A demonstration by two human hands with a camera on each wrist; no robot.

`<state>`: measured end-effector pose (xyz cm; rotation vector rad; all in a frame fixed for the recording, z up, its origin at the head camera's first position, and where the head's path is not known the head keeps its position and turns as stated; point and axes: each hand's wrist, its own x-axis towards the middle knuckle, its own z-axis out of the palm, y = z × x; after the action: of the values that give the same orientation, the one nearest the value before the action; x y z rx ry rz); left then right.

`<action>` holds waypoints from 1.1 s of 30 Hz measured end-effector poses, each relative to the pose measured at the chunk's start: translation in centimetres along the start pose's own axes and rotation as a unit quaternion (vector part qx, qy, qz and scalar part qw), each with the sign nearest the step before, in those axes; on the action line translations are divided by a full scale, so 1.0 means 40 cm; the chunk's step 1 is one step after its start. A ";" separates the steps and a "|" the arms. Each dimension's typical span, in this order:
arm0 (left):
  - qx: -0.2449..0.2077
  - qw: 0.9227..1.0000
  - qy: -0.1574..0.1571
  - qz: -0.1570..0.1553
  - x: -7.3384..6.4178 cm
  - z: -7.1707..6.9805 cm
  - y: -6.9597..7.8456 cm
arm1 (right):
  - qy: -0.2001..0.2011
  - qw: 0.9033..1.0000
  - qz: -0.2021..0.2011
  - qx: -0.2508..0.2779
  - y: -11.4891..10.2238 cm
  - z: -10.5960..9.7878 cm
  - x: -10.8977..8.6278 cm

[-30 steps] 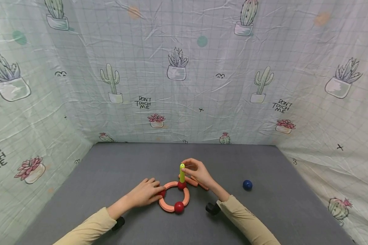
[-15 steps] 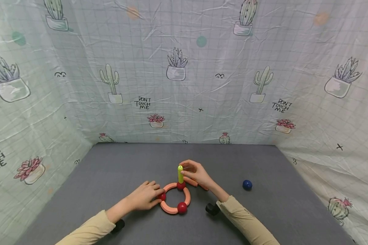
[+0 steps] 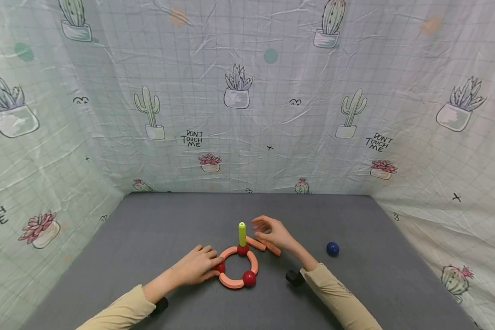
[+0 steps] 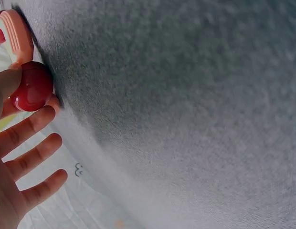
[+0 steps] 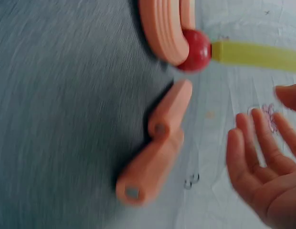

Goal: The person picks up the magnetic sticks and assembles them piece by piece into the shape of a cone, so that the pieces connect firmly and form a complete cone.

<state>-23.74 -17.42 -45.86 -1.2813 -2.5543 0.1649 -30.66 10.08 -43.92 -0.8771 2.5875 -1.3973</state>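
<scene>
A ring of curved orange pieces (image 3: 231, 283) and red balls lies on the grey table. My left hand (image 3: 195, 266) pinches the ring's left red ball (image 4: 34, 87) between thumb and index finger, while its other fingers stay spread. From the far red ball (image 3: 243, 250) a yellow-green rod (image 3: 242, 234) stands upright. Just right of that rod is my right hand (image 3: 275, 234), holding nothing, its fingers loosely bent and apart from the rod. The third red ball (image 3: 249, 278) sits at the ring's near right.
Two straight orange rods (image 5: 152, 169) lie side by side behind the ring, under the right hand in the head view. A blue ball (image 3: 332, 249) rests farther right. A cactus-print curtain (image 3: 247, 137) encloses the back and sides of the table (image 3: 181, 215).
The right hand has let go of the yellow-green rod and moved right, leaving it standing. The ring has turned a little, its near ball shifting right, with the left hand still on its left ball.
</scene>
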 end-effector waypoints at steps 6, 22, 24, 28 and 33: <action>0.007 1.000 0.009 0.016 0.008 0.010 0.011 | -0.007 0.995 0.039 -0.093 0.030 -0.022 -0.013; 0.042 0.999 0.030 0.010 0.028 0.000 0.057 | -0.052 0.979 0.030 -0.195 0.038 -0.037 -0.039; 0.049 0.998 0.028 0.005 0.032 -0.002 0.063 | -0.059 0.973 0.034 -0.223 0.036 -0.033 -0.040; 0.057 0.998 0.013 -0.010 0.039 -0.009 0.075 | -0.067 0.958 0.020 -0.278 0.038 -0.021 -0.038; 0.052 0.998 -0.008 -0.024 0.046 -0.014 0.083 | -0.077 0.946 0.006 -0.315 0.041 -0.008 -0.036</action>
<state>-22.06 -13.95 -45.70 -1.1855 -2.5510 0.2960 -30.30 11.75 -45.30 -0.9708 2.9284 -0.4435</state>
